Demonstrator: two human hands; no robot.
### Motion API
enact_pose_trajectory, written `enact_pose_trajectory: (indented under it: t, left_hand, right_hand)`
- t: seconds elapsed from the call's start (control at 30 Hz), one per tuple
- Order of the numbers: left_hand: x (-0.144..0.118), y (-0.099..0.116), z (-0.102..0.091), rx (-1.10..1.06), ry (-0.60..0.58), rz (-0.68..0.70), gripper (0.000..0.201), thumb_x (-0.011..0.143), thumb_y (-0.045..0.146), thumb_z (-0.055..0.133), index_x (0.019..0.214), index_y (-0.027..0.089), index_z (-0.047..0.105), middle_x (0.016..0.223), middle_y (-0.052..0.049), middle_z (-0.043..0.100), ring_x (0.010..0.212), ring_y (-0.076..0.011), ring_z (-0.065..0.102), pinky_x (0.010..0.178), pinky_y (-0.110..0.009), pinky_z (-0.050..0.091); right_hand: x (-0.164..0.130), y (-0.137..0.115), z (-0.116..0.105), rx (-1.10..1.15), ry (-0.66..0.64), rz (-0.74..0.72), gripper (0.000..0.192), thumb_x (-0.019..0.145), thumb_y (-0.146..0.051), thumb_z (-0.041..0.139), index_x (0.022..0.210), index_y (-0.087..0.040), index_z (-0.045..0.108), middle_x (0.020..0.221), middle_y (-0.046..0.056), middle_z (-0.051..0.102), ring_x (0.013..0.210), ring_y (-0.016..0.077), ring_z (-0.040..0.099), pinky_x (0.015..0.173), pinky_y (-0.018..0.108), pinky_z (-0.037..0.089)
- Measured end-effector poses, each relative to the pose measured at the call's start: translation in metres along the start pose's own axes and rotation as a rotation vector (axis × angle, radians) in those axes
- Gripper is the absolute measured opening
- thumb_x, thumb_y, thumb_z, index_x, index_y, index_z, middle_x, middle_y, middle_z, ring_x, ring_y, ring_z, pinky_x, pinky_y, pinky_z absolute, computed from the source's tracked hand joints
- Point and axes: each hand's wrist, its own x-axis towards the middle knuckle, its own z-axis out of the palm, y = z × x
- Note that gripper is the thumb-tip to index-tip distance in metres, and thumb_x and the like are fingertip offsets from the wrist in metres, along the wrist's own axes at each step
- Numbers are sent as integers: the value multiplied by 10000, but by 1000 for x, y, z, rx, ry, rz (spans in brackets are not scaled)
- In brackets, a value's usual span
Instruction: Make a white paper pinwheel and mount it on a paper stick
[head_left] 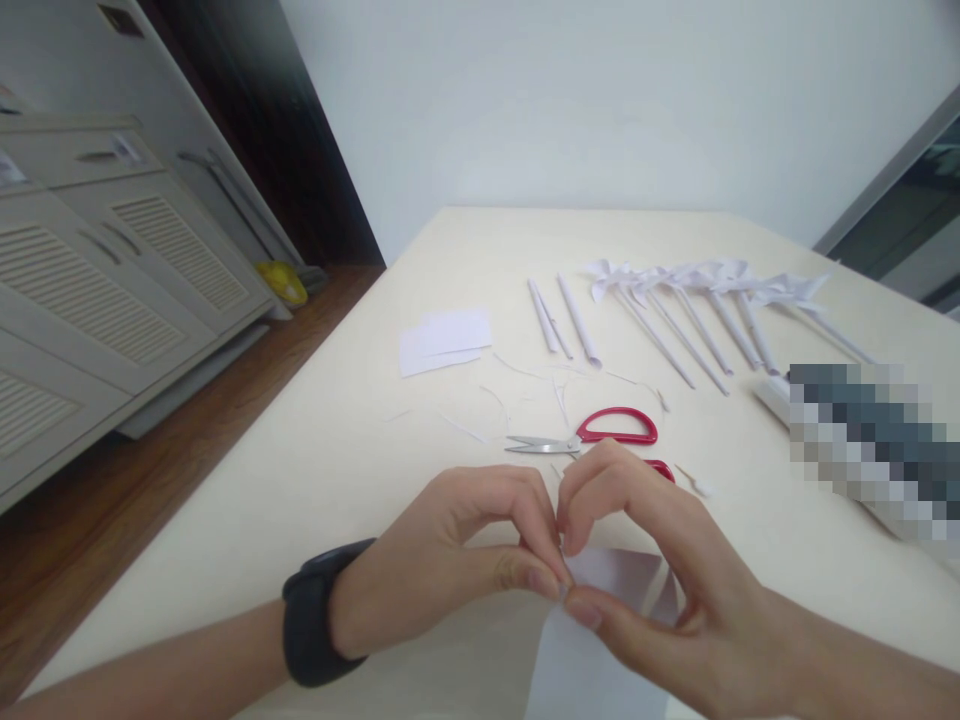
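In front of me, a sheet of white paper (592, 660) hangs bent from my fingers, with its edge pinched between both hands. My left hand (465, 560), with a black band on the wrist, is closed on that edge by thumb and fingers. Against it, thumb to thumb, my right hand (682, 590) grips the same edge; a curled part of the sheet shows behind its thumb. Just beyond my fingers lie scissors (574, 443) with red handles, blades pointing left, one handle partly hidden by my right hand.
Thin paper strips (495, 400) litter the table beyond the scissors. Farther back are flat white paper pieces (450, 340), rolled paper tubes (577, 320) and several white paper pinwheels (675, 280) on paper sticks. A long whitish object (780, 400), partly pixelated, lies at right.
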Motion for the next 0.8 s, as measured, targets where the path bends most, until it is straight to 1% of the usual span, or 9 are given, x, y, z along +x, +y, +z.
enact_pose_trajectory:
  t: [0.2, 0.37, 0.5, 0.63, 0.8]
  left_hand:
    - [0, 0, 0, -23, -8, -9, 81, 694, 79, 663, 637, 133, 644, 692, 14, 576, 704, -105, 530, 636, -219, 394]
    - [-1, -3, -1, -21, -13, 15, 103, 657, 51, 687, 627, 137, 638, 679, 16, 591, 689, -105, 538, 630, -222, 400]
    - [-1, -3, 0, 30, -10, 32, 106, 652, 63, 693, 614, 136, 626, 683, 8, 595, 698, -116, 549, 646, -232, 416]
    - [-3, -1, 2, 114, 2, 67, 111, 663, 74, 687, 609, 136, 611, 694, 3, 592, 693, -114, 550, 662, -234, 424]
    - [-3, -2, 2, 156, 45, 55, 98, 683, 94, 675, 633, 155, 617, 701, 11, 574, 699, -109, 542, 687, -231, 418]
  right_hand:
    - [-1, -1, -1, -1, -7, 0, 259, 688, -42, 579, 889, -167, 474, 856, 7, 508, 788, 130, 476, 685, 280, 407]
    - [-1, -3, 1, -6, -6, 25, 247, 695, -51, 570, 885, -173, 471, 846, 5, 506, 772, 133, 473, 670, 285, 404]
    - [-1, -4, 3, -20, 5, 23, 281, 663, -4, 536, 870, -179, 461, 830, -1, 494, 767, 129, 474, 664, 277, 405]
    - [-1, -4, 4, -37, 10, 44, 317, 623, 2, 542, 868, -179, 455, 838, -2, 491, 765, 134, 471, 665, 287, 396]
    - [-2, -3, 3, -51, 10, 75, 278, 665, -39, 561, 873, -189, 454, 825, -14, 497, 750, 127, 468, 654, 278, 392]
